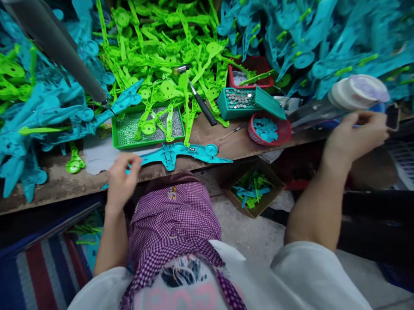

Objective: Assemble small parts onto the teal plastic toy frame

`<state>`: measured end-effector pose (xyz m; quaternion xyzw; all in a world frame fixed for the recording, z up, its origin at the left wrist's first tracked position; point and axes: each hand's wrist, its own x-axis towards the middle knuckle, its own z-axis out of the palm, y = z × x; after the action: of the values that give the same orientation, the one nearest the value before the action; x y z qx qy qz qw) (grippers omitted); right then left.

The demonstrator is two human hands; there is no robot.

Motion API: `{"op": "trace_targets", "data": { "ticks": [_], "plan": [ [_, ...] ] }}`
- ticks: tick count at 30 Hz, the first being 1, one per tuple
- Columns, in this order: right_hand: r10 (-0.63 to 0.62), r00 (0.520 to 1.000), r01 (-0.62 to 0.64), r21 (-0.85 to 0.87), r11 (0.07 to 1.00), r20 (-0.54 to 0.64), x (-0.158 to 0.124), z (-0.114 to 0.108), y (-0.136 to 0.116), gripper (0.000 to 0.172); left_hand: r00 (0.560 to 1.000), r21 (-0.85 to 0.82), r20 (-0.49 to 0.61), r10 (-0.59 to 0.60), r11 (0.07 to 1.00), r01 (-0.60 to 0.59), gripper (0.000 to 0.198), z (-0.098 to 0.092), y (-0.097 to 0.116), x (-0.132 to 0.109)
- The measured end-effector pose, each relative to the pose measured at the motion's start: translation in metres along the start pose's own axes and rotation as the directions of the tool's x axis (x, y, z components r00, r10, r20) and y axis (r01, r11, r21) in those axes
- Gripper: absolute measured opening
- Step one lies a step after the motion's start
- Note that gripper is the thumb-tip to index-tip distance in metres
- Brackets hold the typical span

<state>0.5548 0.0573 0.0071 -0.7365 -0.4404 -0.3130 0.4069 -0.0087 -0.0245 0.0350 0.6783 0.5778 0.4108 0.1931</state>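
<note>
My left hand (121,180) rests at the front edge of the wooden bench (66,181), fingers curled on the left end of a long teal plastic part (182,154) that lies flat there. My right hand (357,135) reaches out to the right, fingers bent against a large white-capped jar (358,91) lying on its side beside a dark phone-like thing (393,116). Whether that hand grips anything is unclear.
Heaps of green (159,42) and teal (307,25) plastic parts cover the bench. Behind the teal part stand a green tray of small screws (122,131), a teal box of round metal pieces (239,99), two red baskets (270,129), and a black-handled screwdriver (202,106). A cardboard box (253,189) sits on the floor.
</note>
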Motion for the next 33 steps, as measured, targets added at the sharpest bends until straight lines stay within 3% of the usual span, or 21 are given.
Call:
{"op": "trace_targets", "data": {
  "ticks": [1, 2, 4, 8, 11, 12, 13, 15, 16, 18, 21, 22, 23, 24, 25, 27, 30, 33],
  "plan": [
    [0.002, 1.0, -0.002, 0.0, 1.0, 0.016, -0.005, -0.006, -0.003, 0.075, 0.976, -0.009, 0.184, 0.12, 0.993, -0.121, 0.011, 0.001, 0.011, -0.01],
    [0.02, 0.999, -0.02, 0.009, 1.0, 0.029, -0.009, -0.012, -0.008, 0.073, 0.922, -0.008, 0.328, 0.208, 0.976, -0.217, 0.012, 0.002, 0.02, -0.018],
    [0.002, 1.0, -0.004, 0.054, 0.999, 0.028, -0.016, -0.024, -0.021, 0.068, 0.815, 0.024, 0.496, 0.3, 0.933, -0.358, 0.015, 0.005, 0.029, -0.027],
    [-0.107, 0.994, 0.109, 0.143, 0.984, -0.02, -0.028, -0.05, -0.077, 0.058, 0.733, 0.122, 0.564, 0.381, 0.839, -0.531, 0.019, 0.013, 0.022, -0.023],
    [-0.169, 0.986, 0.164, 0.305, 0.938, -0.013, -0.057, -0.086, -0.152, 0.038, 0.704, 0.104, 0.559, 0.438, 0.805, -0.583, 0.021, 0.018, 0.018, -0.016],
    [-0.25, 0.967, 0.203, 0.423, 0.883, 0.057, -0.072, -0.1, -0.18, 0.033, 0.699, 0.086, 0.551, 0.456, 0.802, -0.591, 0.021, 0.019, 0.019, -0.015],
    [-0.439, 0.88, 0.273, 0.561, 0.782, 0.183, -0.089, -0.114, -0.207, 0.033, 0.699, 0.067, 0.534, 0.476, 0.8, -0.596, 0.021, 0.02, 0.02, -0.014],
    [-0.784, 0.534, 0.308, 0.79, 0.53, 0.317, -0.119, -0.136, -0.25, 0.044, 0.72, 0.033, 0.476, 0.505, 0.808, -0.588, 0.02, 0.02, 0.024, -0.013],
    [-0.838, 0.408, 0.231, 0.847, 0.479, 0.362, -0.13, -0.144, -0.264, 0.041, 0.744, 0.022, 0.441, 0.502, 0.822, -0.568, 0.02, 0.019, 0.025, -0.013],
    [-0.837, 0.238, 0.019, 0.859, 0.512, 0.494, -0.139, -0.154, -0.278, 0.036, 0.791, -0.014, 0.398, 0.466, 0.865, -0.502, 0.019, 0.014, 0.026, -0.014],
    [-0.82, 0.059, -0.213, 0.81, 0.546, 0.569, -0.128, -0.149, -0.277, 0.028, 0.808, -0.187, 0.469, 0.356, 0.934, -0.303, 0.017, 0.011, 0.02, -0.019],
    [-0.823, 0.043, -0.247, 0.804, 0.54, 0.566, -0.123, -0.141, -0.276, 0.027, 0.809, -0.26, 0.508, 0.295, 0.948, -0.182, 0.017, 0.013, 0.016, -0.022],
    [-0.819, 0.057, -0.262, 0.8, 0.54, 0.571, -0.119, -0.129, -0.275, 0.026, 0.817, -0.326, 0.537, 0.212, 0.945, -0.031, 0.019, 0.017, 0.012, -0.026],
    [-0.79, 0.114, -0.265, 0.784, 0.561, 0.603, -0.118, -0.115, -0.275, 0.028, 0.83, -0.382, 0.548, 0.106, 0.914, 0.136, 0.024, 0.023, 0.008, -0.031],
    [-0.73, 0.215, -0.255, 0.759, 0.599, 0.648, -0.121, -0.1, -0.275, 0.03, 0.842, -0.432, 0.539, -0.02, 0.852, 0.297, 0.03, 0.03, 0.004, -0.036],
    [-0.641, 0.348, -0.238, 0.726, 0.645, 0.684, -0.133, -0.069, -0.274, 0.028, 0.826, -0.538, 0.488, -0.282, 0.648, 0.539, 0.04, 0.045, -0.002, -0.046],
    [-0.586, 0.422, -0.24, 0.709, 0.663, 0.692, -0.156, -0.043, -0.267, 0.024, 0.727, -0.685, 0.433, -0.533, 0.33, 0.65, 0.044, 0.063, -0.002, -0.055],
    [-0.593, 0.416, -0.235, 0.711, 0.662, 0.69, -0.167, -0.043, -0.258, 0.022, 0.68, -0.764, 0.407, -0.61, 0.18, 0.62, 0.046, 0.071, 0.006, -0.052]
  ]
}}
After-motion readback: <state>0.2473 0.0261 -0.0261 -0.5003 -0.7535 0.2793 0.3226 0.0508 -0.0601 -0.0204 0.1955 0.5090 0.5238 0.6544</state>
